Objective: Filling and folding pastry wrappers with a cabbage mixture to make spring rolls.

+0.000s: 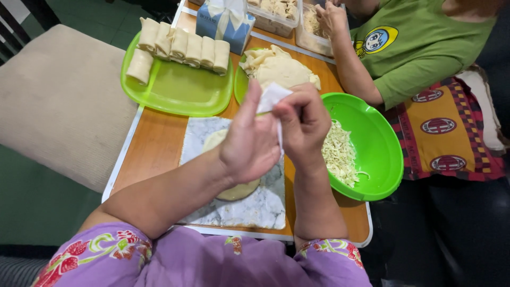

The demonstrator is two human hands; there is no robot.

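My left hand [249,143] and my right hand [304,123] are raised together over a small wooden table [154,154], both pinching a white tissue [272,96] between their fingers. Below them a round pale wrapper [236,190] lies flat on a grey marble board [249,207], partly hidden by my left wrist. Right of my hands a green bowl [374,143] holds shredded cabbage [340,157].
A green tray [180,90] at the back left carries a row of rolled wrappers [180,47]. A stack of wrappers [279,66] sits on a green plate. A blue tissue box [226,21] and clear containers [276,16] stand behind. Another person in a green shirt [419,48] sits at right. A beige cushion [58,101] lies left.
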